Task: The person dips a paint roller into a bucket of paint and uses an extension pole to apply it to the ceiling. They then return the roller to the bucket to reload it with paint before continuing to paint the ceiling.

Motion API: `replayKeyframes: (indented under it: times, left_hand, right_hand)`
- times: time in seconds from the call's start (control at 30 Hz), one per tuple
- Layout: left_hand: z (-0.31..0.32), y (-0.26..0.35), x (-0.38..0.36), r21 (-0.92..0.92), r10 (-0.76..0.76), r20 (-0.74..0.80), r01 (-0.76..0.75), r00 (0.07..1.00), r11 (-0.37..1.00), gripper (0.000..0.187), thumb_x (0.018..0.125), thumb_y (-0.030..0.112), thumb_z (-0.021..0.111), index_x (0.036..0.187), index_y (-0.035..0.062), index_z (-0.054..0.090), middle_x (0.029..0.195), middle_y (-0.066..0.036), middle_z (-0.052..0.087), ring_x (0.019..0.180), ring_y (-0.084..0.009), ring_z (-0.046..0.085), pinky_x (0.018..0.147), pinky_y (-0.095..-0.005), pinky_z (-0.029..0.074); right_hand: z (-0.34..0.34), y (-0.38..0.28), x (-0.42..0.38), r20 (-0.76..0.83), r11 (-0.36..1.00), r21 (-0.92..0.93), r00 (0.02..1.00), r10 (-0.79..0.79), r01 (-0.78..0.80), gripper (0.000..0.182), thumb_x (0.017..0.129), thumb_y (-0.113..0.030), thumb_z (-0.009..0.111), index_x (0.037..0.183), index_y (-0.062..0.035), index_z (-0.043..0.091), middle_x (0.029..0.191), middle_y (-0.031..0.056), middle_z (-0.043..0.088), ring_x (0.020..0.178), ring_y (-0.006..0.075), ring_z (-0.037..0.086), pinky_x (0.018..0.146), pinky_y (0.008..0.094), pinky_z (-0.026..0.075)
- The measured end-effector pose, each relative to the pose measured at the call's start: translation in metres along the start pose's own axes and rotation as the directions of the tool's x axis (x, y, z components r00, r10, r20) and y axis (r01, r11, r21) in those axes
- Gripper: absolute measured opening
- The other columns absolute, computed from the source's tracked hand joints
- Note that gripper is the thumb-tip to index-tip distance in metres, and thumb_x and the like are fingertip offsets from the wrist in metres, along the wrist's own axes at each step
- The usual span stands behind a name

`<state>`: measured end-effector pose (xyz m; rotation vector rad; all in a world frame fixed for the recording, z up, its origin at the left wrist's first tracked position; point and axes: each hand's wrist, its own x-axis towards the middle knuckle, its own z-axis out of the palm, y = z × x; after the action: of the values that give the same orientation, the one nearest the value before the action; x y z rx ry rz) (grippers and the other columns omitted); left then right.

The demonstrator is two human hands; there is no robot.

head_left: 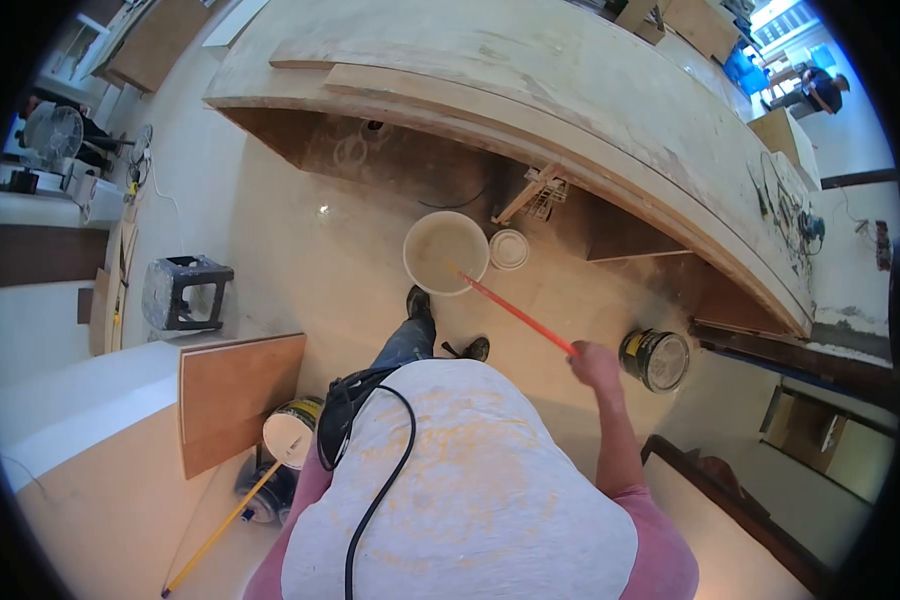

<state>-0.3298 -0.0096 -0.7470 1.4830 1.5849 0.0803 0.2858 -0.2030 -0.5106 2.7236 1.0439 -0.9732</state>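
My right hand (596,366) is closed around the end of a long red pole (520,316). The pole slants down to the left, and its far end reaches into a round white bucket (410,262) on the floor near my feet. What is fitted to that end is too small to make out. Pale contents show inside the bucket. A small round white lid or tub (510,250) sits right beside it. My left hand does not show; only part of the pink left sleeve appears beside the stained white shirt (460,480).
A long wooden workbench (530,80) curves across the front, with open space beneath. A dark paint can (655,360) stands right. To the left are a dark stool (187,293), leaning boards (240,400), another can (292,430) and a yellow pole (220,530). A person (820,92) is far right.
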Motion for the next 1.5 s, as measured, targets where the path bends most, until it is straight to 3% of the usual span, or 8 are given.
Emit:
replayKeyframes:
  times: [0.1,0.2,0.37,0.63,1.03,1.13,1.33,1.5]
  left_hand:
    - [0.001,0.002,0.037,-0.127,0.049,0.018,-0.046,0.999,0.991,0.026,0.090,0.019,0.064,0.114,0.0079,0.064,0.093,-0.006,0.066,0.082,-0.0181,0.064,0.074,-0.0308,0.053]
    - [0.006,0.015,0.080,-0.266,0.084,0.031,-0.073,0.996,0.961,0.026,0.091,0.019,0.063,0.114,0.0085,0.064,0.092,-0.006,0.066,0.078,-0.0182,0.065,0.072,-0.0298,0.053]
    - [0.001,0.114,0.104,-0.382,-0.179,0.158,0.227,0.971,0.896,0.031,0.086,0.018,0.066,0.115,0.0100,0.064,0.092,-0.005,0.065,0.069,-0.0157,0.063,0.060,-0.0304,0.051]
    - [0.029,0.123,0.131,-0.314,-0.221,0.227,0.286,0.948,0.905,0.035,0.083,0.017,0.067,0.117,0.0109,0.063,0.093,-0.004,0.066,0.065,-0.0157,0.062,0.057,-0.0316,0.050]
    - [0.042,0.075,0.112,-0.250,-0.232,0.219,0.284,0.948,0.926,0.029,0.082,0.014,0.067,0.111,0.0111,0.065,0.092,-0.003,0.067,0.066,-0.0164,0.062,0.053,-0.0306,0.048]
    - [0.049,0.066,0.120,-0.337,-0.212,0.218,0.277,0.953,0.900,0.030,0.082,0.014,0.067,0.112,0.0112,0.064,0.092,-0.004,0.067,0.067,-0.0162,0.062,0.052,-0.0303,0.048]
    - [0.054,0.091,0.120,-0.313,-0.249,0.237,0.316,0.939,0.896,0.033,0.082,0.015,0.066,0.114,0.0116,0.064,0.094,-0.004,0.068,0.067,-0.0156,0.062,0.053,-0.0301,0.048]
    - [0.059,0.100,0.114,-0.299,-0.258,0.231,0.320,0.938,0.899,0.031,0.083,0.016,0.066,0.114,0.0124,0.065,0.094,-0.004,0.068,0.068,-0.0160,0.063,0.054,-0.0303,0.049]
  right_hand:
    - [0.045,-0.020,-0.001,0.197,0.949,-0.304,0.980,-0.023,0.084,0.026,0.088,-0.033,0.063,0.099,-0.0100,0.070,0.089,0.0136,0.072,0.087,0.0338,0.070,0.077,0.0452,0.055]
    - [0.065,-0.046,-0.009,0.331,0.988,-0.147,0.938,0.102,-0.056,0.031,0.090,-0.033,0.060,0.101,-0.0059,0.070,0.096,0.0182,0.071,0.093,0.0332,0.069,0.080,0.0448,0.055]
    - [0.096,-0.034,-0.023,0.320,0.985,-0.088,0.932,0.172,-0.151,0.038,0.091,-0.034,0.055,0.101,-0.0011,0.069,0.099,0.0222,0.070,0.094,0.0371,0.068,0.081,0.0462,0.054]
    - [0.113,-0.006,-0.055,0.157,0.996,0.085,0.987,-0.015,0.002,0.041,0.093,-0.036,0.053,0.087,0.0035,0.064,0.086,0.0291,0.067,0.086,0.0448,0.066,0.078,0.0529,0.051]
    - [0.153,0.012,-0.028,0.102,0.962,0.272,0.994,-0.041,0.012,0.034,0.090,-0.029,0.056,0.094,0.0039,0.063,0.090,0.0307,0.067,0.090,0.0441,0.067,0.078,0.0518,0.052]
    - [0.132,-0.004,-0.033,0.205,0.996,0.079,0.979,0.020,-0.037,0.038,0.091,-0.033,0.055,0.094,0.0039,0.063,0.091,0.0297,0.067,0.090,0.0442,0.067,0.079,0.0518,0.052]
    - [0.103,-0.006,-0.038,0.340,0.989,0.089,0.937,0.082,-0.119,0.048,0.093,-0.041,0.051,0.094,0.0046,0.066,0.093,0.0286,0.067,0.096,0.0435,0.065,0.085,0.0502,0.050]
    - [0.050,-0.019,-0.058,0.289,0.986,0.096,0.952,0.104,-0.137,0.046,0.093,-0.041,0.051,0.092,0.0015,0.068,0.091,0.0267,0.068,0.094,0.0413,0.065,0.085,0.0488,0.049]
